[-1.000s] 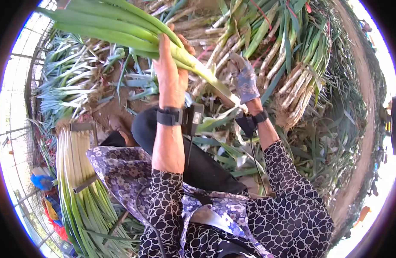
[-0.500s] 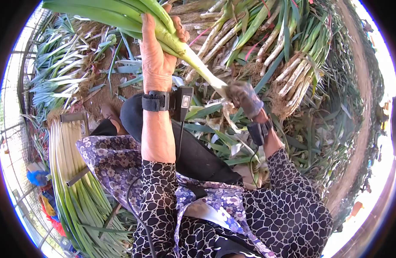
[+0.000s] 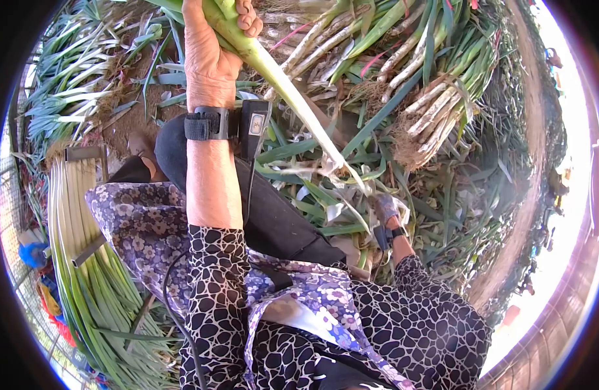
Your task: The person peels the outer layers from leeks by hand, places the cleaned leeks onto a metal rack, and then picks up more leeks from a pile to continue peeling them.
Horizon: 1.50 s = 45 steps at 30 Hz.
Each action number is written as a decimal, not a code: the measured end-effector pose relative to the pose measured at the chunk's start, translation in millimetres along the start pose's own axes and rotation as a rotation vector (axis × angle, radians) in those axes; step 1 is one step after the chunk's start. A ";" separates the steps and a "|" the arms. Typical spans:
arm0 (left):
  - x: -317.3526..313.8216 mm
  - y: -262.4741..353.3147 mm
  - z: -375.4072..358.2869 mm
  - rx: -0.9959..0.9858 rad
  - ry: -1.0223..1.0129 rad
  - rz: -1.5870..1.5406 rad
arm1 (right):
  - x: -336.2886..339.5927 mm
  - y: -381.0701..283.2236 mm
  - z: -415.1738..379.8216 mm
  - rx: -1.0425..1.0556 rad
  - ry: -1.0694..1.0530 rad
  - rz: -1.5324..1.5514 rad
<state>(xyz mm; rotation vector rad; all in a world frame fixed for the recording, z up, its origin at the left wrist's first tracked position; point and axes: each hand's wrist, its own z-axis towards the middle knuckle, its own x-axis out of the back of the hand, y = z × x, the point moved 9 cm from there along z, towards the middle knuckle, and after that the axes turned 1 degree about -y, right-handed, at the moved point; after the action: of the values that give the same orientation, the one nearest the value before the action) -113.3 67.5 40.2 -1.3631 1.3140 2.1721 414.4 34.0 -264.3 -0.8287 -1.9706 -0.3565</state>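
Note:
My left hand is raised high and grips a long green onion by its green upper stalk; the white shank slants down to the right. My right hand, in a grey glove, is low near the stalk's root end and pinches a thin strip of peeled outer skin that trails from the shank. Both wrists wear black straps with small devices.
A pile of unpeeled green onions with roots lies ahead and to the right. A neat stack of cleaned onions rests in a metal frame on the left. Peeled leaves litter the ground over my lap. A dirt path runs along the right.
My left hand has lifted the onion higher and away. My right hand has dropped down and toward me, stripping the outer skin off the shank.

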 end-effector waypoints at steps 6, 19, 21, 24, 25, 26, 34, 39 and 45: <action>17.1 15.6 11.2 -0.064 0.025 0.057 | -18.3 71.8 -40.9 -0.265 -0.065 0.348; 27.9 -8.6 -3.1 -0.007 0.259 -0.061 | 274.5 -133.5 101.7 0.016 0.569 0.531; 11.6 -5.5 -6.4 -0.077 0.218 0.136 | 287.9 -142.9 95.7 0.083 0.689 0.652; -7.2 -32.1 -16.8 -0.042 0.188 0.687 | 302.8 -157.8 87.8 0.058 0.633 0.697; -12.1 -47.6 -25.0 -0.005 0.190 0.663 | 310.9 -163.9 84.1 0.032 0.656 0.650; -16.0 -51.4 -28.2 -0.006 0.191 0.521 | 315.3 -167.6 78.7 0.037 0.664 0.654; 38.1 5.0 17.1 -0.095 0.276 0.137 | 295.7 -170.3 32.7 -0.033 0.603 0.594; -1.3 -61.8 -16.9 0.248 0.117 -0.122 | 312.9 -169.1 43.3 0.045 0.728 0.614; 4.8 -30.4 -10.7 0.016 0.213 0.090 | 322.0 -162.1 66.1 0.047 0.905 0.469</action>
<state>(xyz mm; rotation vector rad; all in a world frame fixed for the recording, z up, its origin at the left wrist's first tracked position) -90.7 74.8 17.8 -1.5950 1.4912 2.1151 153.8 83.1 -11.3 -0.8625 -0.9144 -0.3226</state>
